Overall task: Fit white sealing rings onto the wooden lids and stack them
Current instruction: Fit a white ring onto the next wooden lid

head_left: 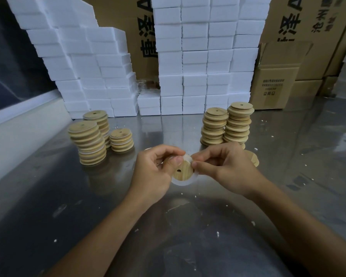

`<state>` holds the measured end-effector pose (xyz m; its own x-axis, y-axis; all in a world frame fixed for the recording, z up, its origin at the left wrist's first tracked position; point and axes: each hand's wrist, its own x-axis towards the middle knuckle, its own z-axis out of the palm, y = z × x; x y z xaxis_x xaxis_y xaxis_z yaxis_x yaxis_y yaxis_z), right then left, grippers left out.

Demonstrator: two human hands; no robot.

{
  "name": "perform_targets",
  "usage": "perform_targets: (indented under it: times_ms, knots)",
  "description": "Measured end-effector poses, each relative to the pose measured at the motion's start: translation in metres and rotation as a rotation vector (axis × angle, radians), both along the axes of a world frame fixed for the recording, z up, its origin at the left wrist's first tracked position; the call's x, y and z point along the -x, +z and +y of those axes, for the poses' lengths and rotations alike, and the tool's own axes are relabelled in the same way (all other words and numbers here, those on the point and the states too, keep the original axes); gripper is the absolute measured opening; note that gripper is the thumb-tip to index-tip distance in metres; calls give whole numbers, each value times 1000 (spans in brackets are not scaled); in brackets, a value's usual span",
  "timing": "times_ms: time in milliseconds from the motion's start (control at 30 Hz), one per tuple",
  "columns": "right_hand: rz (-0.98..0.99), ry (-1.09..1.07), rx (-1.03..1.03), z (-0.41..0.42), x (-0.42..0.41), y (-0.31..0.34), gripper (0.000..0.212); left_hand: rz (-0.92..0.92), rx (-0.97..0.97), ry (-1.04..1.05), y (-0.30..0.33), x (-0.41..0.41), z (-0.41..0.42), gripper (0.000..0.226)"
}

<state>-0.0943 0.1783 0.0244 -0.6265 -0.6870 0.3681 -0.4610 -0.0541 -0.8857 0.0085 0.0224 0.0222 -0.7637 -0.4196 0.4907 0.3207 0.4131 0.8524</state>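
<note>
Held up between both hands over the steel table (48,196) — one wooden lid (182,172), small centre hole facing the camera, with a white sealing ring (185,181) half on: seated along the top edge, sagging loose below the lower rim. Left hand (158,172) curled round the lid's left side, thumb pressing the face to steady it. Right hand (226,164) pinching the ring at the upper right edge between thumb and forefinger, apparently to stretch it over the rim — hence the lid kept off the table, where fingers can reach all round.

Sorted by side, likely to keep done from undone: left stacks (88,144) showing white bands between the discs, so probably ringed already; right stacks (227,124) plain wood, within easy reach of the right hand. One more plain lid (254,157) lying flat just behind the right hand, presumably next in line.

Backed up against the work area: white foam blocks (198,66) piled high, cardboard cartons (276,76) behind and to the right. Printed large in black on the cartons: Chinese characters beside a letter "A", partly hidden by the foam. Smaller print on the open carton's side — too blurred to read. White foam crumbs (218,233) scattered across the table.
</note>
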Motion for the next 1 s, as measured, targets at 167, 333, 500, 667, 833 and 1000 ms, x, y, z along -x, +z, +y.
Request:
perform_targets:
  times_ms: [167, 333, 500, 667, 833, 1000]
  knots:
    - [46, 30, -61, 2, 0, 2, 10, 1, -16, 10, 0, 0, 1, 29]
    - [84, 8, -137, 4, 2, 4, 6, 0, -66, 19, -1, 0, 3, 30]
    - [22, 46, -140, 5, 3, 6, 2, -10, -163, 13, -1, 1, 3, 30]
    - [-157, 42, -6, 0, -5, 2, 15, 7, -266, 27, 0, 2, 3, 23]
    - [-321, -83, 148, -13, -17, -5, 19, 13, -541, 32, 3, 2, 0, 17]
    - [-463, -104, 205, -19, -25, -5, 9, 21, -699, 17, 4, 4, 0, 15]
